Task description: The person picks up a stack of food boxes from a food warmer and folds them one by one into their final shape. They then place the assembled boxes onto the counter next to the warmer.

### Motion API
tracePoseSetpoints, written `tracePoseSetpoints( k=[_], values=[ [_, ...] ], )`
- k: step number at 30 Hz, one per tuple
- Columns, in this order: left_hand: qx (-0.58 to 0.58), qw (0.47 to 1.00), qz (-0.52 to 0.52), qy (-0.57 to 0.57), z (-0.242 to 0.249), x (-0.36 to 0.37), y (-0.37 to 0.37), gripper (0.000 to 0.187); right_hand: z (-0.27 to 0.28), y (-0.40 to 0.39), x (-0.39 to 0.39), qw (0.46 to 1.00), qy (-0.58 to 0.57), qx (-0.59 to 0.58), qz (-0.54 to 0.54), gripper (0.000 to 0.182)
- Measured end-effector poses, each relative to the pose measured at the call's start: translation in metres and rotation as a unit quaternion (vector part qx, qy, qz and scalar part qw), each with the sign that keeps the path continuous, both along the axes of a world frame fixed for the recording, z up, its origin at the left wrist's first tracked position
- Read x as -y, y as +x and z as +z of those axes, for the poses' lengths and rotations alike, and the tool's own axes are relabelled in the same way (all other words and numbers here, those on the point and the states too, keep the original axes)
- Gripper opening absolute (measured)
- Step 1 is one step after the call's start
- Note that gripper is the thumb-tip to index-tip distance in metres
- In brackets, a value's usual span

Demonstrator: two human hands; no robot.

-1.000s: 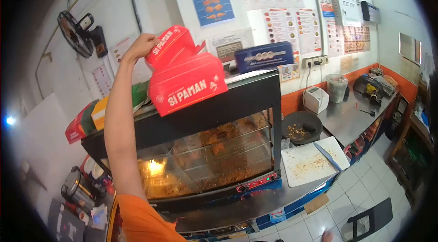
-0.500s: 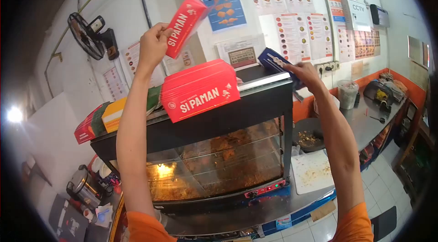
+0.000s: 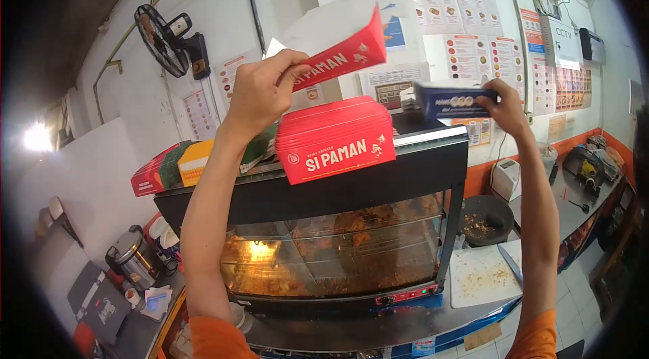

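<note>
My left hand (image 3: pixel 267 92) grips the near end of a red carton (image 3: pixel 341 55), which is tilted with its white inside facing up. Below it, a stack of nested red cartons (image 3: pixel 338 146) stands on top of the black display warmer (image 3: pixel 311 186). To the right, my right hand (image 3: pixel 506 103) pinches the end of a dark blue box (image 3: pixel 453 102), held above the warmer's right end. Fried food (image 3: pixel 365 227) shows behind the warmer's glass.
Yellow cartons (image 3: pixel 196 161) and a red-green carton stack (image 3: pixel 159 168) lie on the warmer's left. A white cutting board (image 3: pixel 476 281) with a knife (image 3: pixel 509 261), a dark pan (image 3: pixel 488 220), a wall fan (image 3: pixel 162 40) and a metal pot (image 3: pixel 135 257) surround it.
The red carton has opened and turned from steep to nearly level, lower over the stack. The blue box has swung level. The view has shifted, and the scene sits farther right.
</note>
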State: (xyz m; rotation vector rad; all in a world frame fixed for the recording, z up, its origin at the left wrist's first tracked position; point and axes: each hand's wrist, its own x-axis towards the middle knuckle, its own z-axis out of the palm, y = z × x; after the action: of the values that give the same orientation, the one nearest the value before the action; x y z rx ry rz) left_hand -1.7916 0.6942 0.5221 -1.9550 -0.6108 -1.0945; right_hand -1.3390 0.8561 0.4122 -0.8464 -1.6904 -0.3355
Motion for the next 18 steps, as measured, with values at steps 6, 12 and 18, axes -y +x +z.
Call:
tracePoseSetpoints(
  k=[6, 12, 18],
  values=[
    [-0.035, 0.999, 0.0, 0.027, 0.002, 0.019, -0.007, 0.01, 0.02, 0.015, 0.015, 0.983, -0.112, -0.011, 0.142, 0.024],
    [0.026, 0.999, -0.009, 0.039, 0.013, 0.024, -0.012, 0.01, 0.021, -0.011, 0.034, 0.982, -0.149, 0.015, 0.116, 0.032],
    [0.108, 0.993, -0.011, 0.04, 0.026, 0.033, -0.031, 0.015, 0.024, -0.005, 0.038, 0.976, -0.19, 0.021, 0.106, 0.045]
  ],
)
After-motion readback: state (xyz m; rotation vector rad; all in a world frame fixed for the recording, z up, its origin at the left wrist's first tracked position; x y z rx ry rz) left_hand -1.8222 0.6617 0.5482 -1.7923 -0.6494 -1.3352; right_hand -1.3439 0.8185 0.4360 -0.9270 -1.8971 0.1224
